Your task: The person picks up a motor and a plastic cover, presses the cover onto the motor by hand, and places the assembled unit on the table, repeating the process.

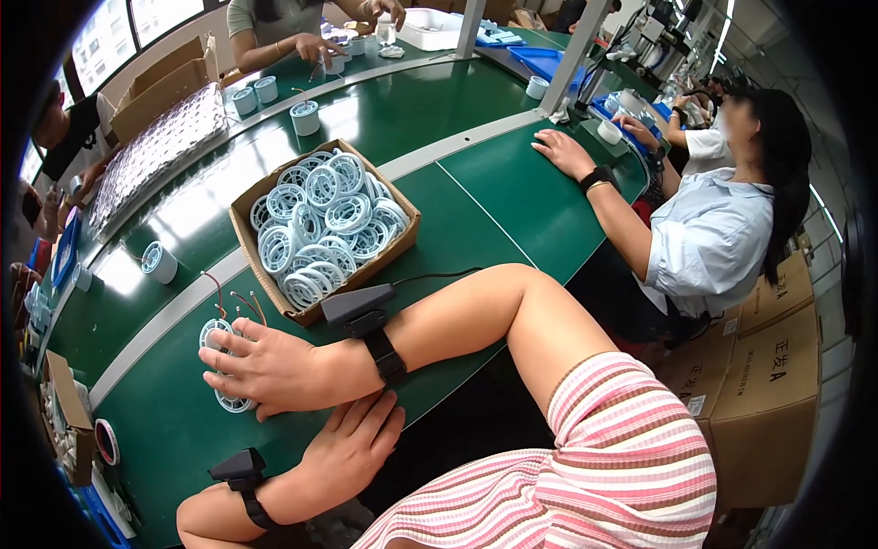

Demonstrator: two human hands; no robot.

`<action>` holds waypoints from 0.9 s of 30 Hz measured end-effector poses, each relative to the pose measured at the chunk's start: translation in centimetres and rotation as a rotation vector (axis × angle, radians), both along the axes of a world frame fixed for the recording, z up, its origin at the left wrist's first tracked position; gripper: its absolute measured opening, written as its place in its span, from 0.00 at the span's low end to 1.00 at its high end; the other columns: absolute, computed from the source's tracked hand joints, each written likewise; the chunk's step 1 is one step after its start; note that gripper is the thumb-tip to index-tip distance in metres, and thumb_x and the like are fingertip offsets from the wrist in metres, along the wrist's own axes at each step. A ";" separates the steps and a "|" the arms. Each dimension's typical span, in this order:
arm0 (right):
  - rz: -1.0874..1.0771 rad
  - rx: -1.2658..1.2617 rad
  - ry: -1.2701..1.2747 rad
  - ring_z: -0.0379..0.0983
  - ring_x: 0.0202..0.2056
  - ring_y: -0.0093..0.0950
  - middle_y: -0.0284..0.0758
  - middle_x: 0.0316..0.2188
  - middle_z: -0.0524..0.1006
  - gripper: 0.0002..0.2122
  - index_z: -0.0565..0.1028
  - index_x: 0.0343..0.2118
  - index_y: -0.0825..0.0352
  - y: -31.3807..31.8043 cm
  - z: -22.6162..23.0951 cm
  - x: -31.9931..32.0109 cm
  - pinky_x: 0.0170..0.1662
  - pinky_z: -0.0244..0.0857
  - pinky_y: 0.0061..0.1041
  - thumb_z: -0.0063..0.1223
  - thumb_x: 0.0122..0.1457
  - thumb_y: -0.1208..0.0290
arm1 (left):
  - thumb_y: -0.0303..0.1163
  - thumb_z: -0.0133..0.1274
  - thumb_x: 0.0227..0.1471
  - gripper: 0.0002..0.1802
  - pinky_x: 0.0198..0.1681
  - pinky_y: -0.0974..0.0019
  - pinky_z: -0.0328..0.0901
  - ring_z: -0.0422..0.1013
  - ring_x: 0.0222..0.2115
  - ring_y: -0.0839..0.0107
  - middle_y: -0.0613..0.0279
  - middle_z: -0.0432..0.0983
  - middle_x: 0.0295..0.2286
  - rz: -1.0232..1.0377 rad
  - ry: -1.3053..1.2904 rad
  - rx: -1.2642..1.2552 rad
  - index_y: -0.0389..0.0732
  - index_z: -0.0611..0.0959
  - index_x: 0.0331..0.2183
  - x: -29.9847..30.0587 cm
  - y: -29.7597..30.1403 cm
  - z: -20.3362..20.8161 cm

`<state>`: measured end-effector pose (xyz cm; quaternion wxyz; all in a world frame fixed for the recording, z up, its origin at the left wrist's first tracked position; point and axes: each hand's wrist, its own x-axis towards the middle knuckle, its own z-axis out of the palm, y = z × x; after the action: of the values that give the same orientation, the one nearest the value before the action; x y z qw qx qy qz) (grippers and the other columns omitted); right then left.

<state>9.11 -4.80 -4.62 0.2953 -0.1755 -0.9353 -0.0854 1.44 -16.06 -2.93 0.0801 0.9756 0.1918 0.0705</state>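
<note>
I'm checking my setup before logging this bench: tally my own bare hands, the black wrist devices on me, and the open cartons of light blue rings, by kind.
Bare hands (left hand, right hand): 2
Black wrist devices: 2
Open carton of light blue rings: 1
Total: 5, leaving out the rings, which overlap too much to count.

Over on the right, big dark writing (779,358) is printed on the sides of the stacked brown boxes (764,425). A small white label (696,405) sticks to one box, too tiny to read.
</note>
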 end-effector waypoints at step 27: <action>0.476 -0.298 0.157 0.79 0.37 0.33 0.34 0.36 0.81 0.12 0.80 0.36 0.67 -1.0 3.7 8.6 0.38 0.74 0.32 0.60 0.46 0.74 | 0.32 0.53 0.46 0.15 0.36 0.60 0.69 0.74 0.34 0.60 0.55 0.76 0.36 0.024 -0.020 0.118 0.35 0.80 0.36 -2.4 -2.6 5.8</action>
<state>17.68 -5.76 -0.92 0.3494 0.0015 -0.9267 0.1384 -0.95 -18.69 2.87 0.0234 0.9755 0.1983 0.0923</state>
